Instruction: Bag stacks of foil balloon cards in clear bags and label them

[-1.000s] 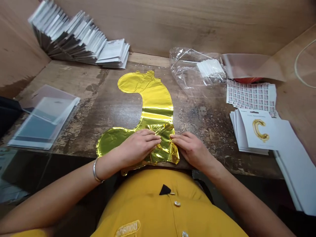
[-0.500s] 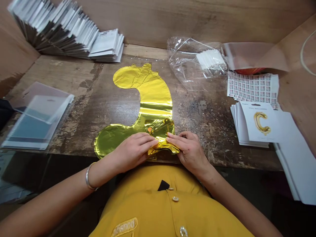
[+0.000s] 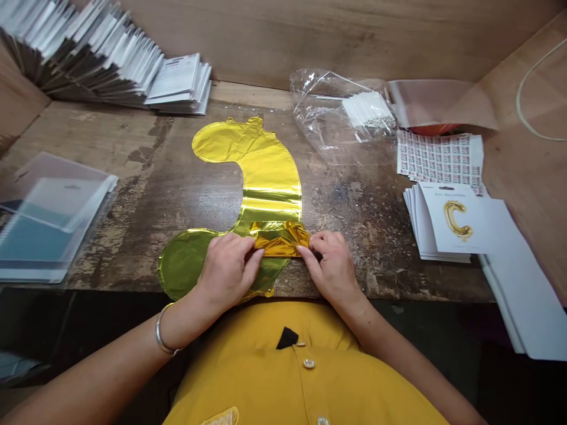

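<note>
**Folding the end of a gold foil balloon (image 3: pixel 266 171) on the desk (image 3: pixel 367 248)**

I am holding a folded band of foil across the balloon's lower part with both hands. My left hand (image 3: pixel 225 271) is pressing on the band's left side, with the thumb closing on the fold, while my right hand (image 3: pixel 332 265) is pinching its right end. Each grip is narrow and holding foil. The balloon is lying flat near the middle of the desk, its round lower lobe reaching the front edge under my left hand. A silver bangle (image 3: pixel 162 333) is circling my left wrist.

Fanned stacks of packaged cards (image 3: pixel 93 59) are leaning in the back left corner. A clear plastic bag (image 3: pixel 323 112) holding white sticks (image 3: pixel 367 109) is lying near the back edge. Toward the right edge, a sheet of printed labels (image 3: pixel 440 156) is lying just behind a stack of cards showing a gold letter C (image 3: pixel 452 218). Clear plastic sleeves (image 3: pixel 53 224) are lying near the left edge.
</note>
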A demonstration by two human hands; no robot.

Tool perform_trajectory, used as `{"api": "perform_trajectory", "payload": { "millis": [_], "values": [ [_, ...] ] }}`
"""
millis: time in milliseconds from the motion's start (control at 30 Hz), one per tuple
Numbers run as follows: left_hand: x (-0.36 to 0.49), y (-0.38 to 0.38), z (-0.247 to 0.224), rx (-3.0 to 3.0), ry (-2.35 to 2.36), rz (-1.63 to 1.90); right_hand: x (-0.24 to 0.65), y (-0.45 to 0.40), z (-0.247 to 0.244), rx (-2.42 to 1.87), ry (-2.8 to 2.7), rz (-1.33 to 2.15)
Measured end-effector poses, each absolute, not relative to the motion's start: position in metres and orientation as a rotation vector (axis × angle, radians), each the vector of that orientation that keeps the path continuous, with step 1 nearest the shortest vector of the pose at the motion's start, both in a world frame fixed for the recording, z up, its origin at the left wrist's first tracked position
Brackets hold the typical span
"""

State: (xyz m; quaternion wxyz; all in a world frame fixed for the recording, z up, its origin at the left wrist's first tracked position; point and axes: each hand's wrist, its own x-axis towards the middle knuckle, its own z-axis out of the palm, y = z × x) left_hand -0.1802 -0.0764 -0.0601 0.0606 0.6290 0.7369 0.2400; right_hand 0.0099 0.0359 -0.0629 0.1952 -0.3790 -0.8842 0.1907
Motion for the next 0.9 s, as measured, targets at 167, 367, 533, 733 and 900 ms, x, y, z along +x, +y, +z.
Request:
{"api": "perform_trajectory", "payload": {
  "millis": [167, 367, 533, 733, 900],
  "values": [
    [-0.178, -0.074, -0.065, 1.904, 2.274, 0.781, 0.004, 0.036, -0.063, -1.151, -2.533, 0.397],
    [-0.177, -0.076, -0.069, 2.393, 2.165, 0.603, 0.002, 0.043, -0.063, -0.912, -2.574, 0.279],
    [-0.193, -0.074, -0.077, 2.391, 1.912, 0.513, 0.013, 0.061, -0.058, -0.467, -2.878, 0.508],
    [-0.202, -0.079, -0.076, 2.316, 1.857, 0.554, 0.007, 0.059, -0.056, -0.599, -2.782, 0.589],
    [-0.201, -0.069, -0.085, 2.392, 1.854, 0.576, -0.007, 0.057, -0.069, -0.583, -2.743, 0.304]
  ]
}}
